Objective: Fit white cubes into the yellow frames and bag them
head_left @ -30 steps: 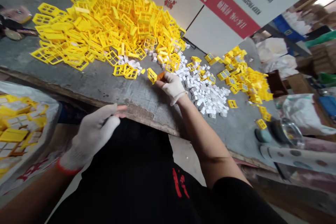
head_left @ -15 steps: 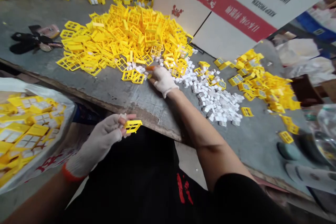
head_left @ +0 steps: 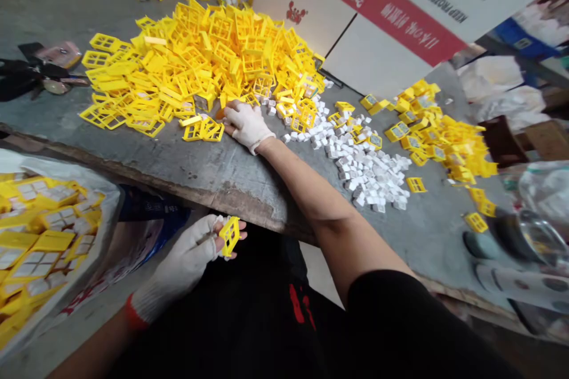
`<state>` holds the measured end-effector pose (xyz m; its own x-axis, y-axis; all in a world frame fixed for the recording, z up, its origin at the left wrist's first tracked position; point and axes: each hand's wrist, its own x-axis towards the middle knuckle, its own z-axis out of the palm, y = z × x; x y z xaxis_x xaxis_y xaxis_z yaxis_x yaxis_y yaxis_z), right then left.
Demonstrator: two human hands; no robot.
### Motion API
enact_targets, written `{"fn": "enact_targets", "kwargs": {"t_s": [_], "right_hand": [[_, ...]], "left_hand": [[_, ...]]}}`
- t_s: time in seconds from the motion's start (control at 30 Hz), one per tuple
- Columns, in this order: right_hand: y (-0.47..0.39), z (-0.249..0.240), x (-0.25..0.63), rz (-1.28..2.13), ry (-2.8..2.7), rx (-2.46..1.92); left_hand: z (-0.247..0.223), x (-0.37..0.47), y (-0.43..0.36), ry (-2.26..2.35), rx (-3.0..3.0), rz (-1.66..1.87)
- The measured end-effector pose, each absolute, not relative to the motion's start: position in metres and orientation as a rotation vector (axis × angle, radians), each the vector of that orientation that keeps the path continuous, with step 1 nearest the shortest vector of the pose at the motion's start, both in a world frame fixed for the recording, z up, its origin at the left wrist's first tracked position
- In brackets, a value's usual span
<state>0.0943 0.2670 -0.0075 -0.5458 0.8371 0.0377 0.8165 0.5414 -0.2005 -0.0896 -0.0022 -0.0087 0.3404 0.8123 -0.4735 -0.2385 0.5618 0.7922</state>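
Observation:
My left hand [head_left: 202, 246], in a white fingerless glove with an orange cuff, holds a small yellow window frame [head_left: 230, 237] in front of the table edge. My right hand [head_left: 244, 125], gloved too, lies at the front of a big heap of yellow frames [head_left: 178, 65]; its fingertips are partly hidden, so what they grip, if anything, does not show. Just left of it are a few loose yellow frames [head_left: 202, 129]. To its right small white pieces [head_left: 368, 172] spread over the grey table [head_left: 146, 160].
An open bag [head_left: 113, 213] of yellow-and-white pieces stands at the left. Behind the heap is a large white box [head_left: 368, 53]. Dark-handled tools [head_left: 26, 74] lie at the far left, a second yellow pile [head_left: 457, 154] at the right.
My right hand has moved left along the front of the heap, and the white pieces near the loose frames no longer show. My left hand has turned the yellow frame more upright.

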Motion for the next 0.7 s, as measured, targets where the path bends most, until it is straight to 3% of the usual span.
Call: {"fn": "enact_targets", "kwargs": {"t_s": [0.27,0.4,0.53,0.7], "right_hand": [[0.153,-0.013,0.249,0.32,-2.463,-1.481],[0.091,-0.011,0.317,0.439,-1.982,-1.471],[0.048,-0.009,0.355,0.371,-1.525,-1.63],[-0.002,-0.012,0.366,0.217,-1.493,-1.794]], "left_hand": [[0.012,-0.054,0.009,1.053,0.537,0.73],[0.011,-0.029,0.014,1.023,0.527,0.723],[0.006,-0.006,0.017,0.915,0.601,0.748],[0.015,0.016,0.017,0.89,0.636,0.743]]}}
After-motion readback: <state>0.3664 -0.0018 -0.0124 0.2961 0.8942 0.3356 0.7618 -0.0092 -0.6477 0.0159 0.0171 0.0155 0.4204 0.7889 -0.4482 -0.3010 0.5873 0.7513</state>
